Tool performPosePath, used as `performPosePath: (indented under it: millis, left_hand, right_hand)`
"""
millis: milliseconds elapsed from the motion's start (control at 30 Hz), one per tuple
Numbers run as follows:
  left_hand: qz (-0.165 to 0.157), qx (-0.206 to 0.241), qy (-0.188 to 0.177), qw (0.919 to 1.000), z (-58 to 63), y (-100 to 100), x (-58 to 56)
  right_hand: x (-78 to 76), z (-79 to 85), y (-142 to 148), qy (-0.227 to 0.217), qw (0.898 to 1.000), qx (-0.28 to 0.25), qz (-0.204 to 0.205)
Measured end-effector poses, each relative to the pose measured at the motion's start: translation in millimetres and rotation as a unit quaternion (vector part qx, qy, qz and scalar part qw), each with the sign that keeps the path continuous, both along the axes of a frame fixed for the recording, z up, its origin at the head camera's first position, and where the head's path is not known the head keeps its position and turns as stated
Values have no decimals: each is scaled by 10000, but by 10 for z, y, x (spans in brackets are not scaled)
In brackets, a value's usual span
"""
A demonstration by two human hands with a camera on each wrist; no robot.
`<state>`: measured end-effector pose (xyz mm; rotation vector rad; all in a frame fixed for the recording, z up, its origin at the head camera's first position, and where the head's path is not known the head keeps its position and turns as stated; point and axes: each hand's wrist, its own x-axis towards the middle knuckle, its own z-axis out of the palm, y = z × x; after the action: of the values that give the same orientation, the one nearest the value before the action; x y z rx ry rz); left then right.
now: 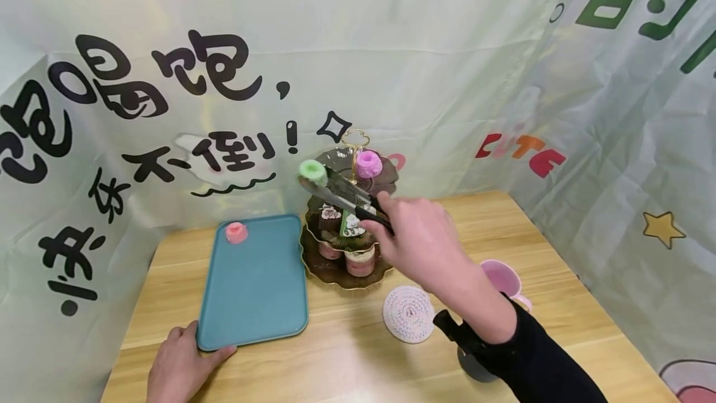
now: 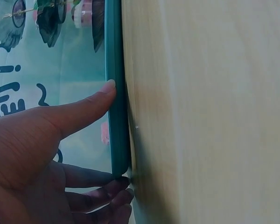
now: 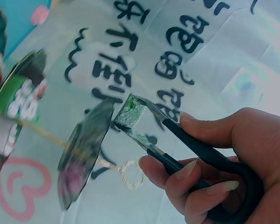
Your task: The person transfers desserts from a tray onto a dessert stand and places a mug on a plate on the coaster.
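Note:
My right hand (image 1: 419, 238) grips black-handled tongs (image 3: 191, 144), the fingers and thumb wrapped on the handles. Between the metal tips sits a small green cake (image 1: 312, 171), up in the air beside the top tier of a three-tier stand (image 1: 330, 280). A purple cake (image 1: 369, 164) rests on that top tier. My left hand (image 1: 181, 362) holds the near left corner of a blue tray (image 1: 254, 288), thumb along the front rim (image 2: 113, 100) and fingers round the corner. On the tray's far left lies a pink cake (image 1: 236, 232).
Cake slices (image 1: 351, 225) fill the middle tier, and pink layered dessert cups (image 1: 360, 263) stand on the bottom one. A round woven coaster (image 1: 409, 314) lies right of centre. Behind the right forearm are a pink cup (image 1: 501, 277) and a dark round object (image 1: 475, 367). Printed cloth (image 1: 436, 98) walls the table.

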<state>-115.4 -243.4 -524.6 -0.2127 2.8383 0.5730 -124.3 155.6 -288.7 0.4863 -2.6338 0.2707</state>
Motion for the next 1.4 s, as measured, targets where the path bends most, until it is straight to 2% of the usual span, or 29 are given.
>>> performPosePath:
  millis: [267, 633, 1400]
  left_hand:
    - [26, 72, -11, 10000, 19, -12, -10]
    - [67, 109, 15, 9999, 3, -1, -5]
    - [100, 166, -7, 9998, 20, -7, 15]
  right_hand:
    - [-180, -16, 143, -167, 9997, -42, -192]
    - [-329, -54, 110, -587, 9969, 95, -516]
    - [-307, -55, 9, -542, 9962, 237, -644]
